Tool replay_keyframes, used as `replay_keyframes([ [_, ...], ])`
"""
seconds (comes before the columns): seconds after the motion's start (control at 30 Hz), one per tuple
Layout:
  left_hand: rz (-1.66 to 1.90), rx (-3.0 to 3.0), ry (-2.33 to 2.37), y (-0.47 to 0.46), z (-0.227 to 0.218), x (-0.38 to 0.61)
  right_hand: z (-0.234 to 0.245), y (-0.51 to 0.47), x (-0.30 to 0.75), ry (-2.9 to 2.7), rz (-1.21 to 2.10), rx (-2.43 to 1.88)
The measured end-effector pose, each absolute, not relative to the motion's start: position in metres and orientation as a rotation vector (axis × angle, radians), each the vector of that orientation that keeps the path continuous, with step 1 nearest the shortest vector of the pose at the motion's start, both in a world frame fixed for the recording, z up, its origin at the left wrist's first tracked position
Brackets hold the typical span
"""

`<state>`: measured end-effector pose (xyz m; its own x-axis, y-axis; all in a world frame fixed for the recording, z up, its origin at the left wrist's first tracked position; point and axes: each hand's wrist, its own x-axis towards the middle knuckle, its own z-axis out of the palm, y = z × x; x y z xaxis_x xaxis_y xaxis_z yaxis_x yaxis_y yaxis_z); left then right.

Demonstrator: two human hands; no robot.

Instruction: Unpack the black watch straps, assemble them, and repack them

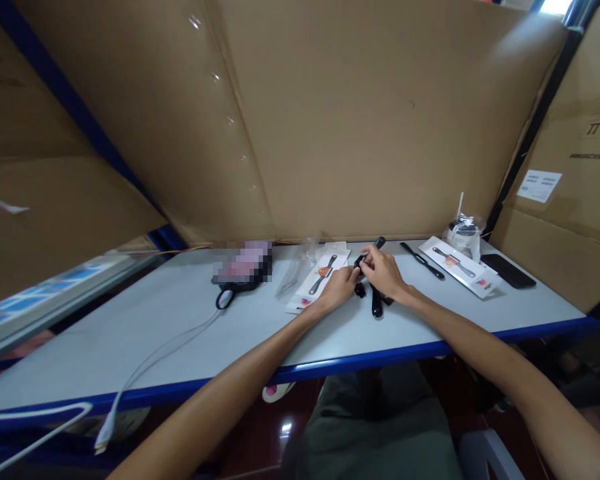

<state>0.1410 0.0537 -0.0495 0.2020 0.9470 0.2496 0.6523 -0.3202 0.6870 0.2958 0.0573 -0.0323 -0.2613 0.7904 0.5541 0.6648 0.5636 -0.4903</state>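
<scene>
My left hand (341,287) and my right hand (384,272) meet above the table, fingers closed around a small black part (359,264). Its exact kind is hidden by the fingers. A black handle (379,243) sticks up behind my right fingers; whether it joins the held part I cannot tell. Below my hands lies another black handle (377,305), beside a small black piece (361,290). Left of my left hand is a white package card (307,283) printed with a black two-handled tool.
A similar printed card (455,265) and a long black tool (423,261) lie to the right, near a black phone-like slab (509,270) and a plastic-wrapped cup (463,237). A see-through bag (296,273), a blurred device (243,267) and a white cable (163,350) are leftward. Cardboard walls (360,120) enclose the table.
</scene>
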Motion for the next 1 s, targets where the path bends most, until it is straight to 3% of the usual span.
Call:
replay_keyframes([
  [0.3, 0.891, 2.064, 1.521, 0.0556, -0.0494, 0.1413, -0.0327, 0.0570, 0.3008, -2.192, -0.066, -1.056],
  [0.67, 0.891, 2.036, 1.500, 0.0550, -0.0485, 0.1412, -0.0320, 0.0596, 0.2944, -2.010, 0.172, -1.138],
  [1.0, 0.880, 1.972, 1.495, 0.0565, -0.0489, 0.1397, -0.0359, 0.0653, 0.2986, -2.055, 0.211, -0.948],
])
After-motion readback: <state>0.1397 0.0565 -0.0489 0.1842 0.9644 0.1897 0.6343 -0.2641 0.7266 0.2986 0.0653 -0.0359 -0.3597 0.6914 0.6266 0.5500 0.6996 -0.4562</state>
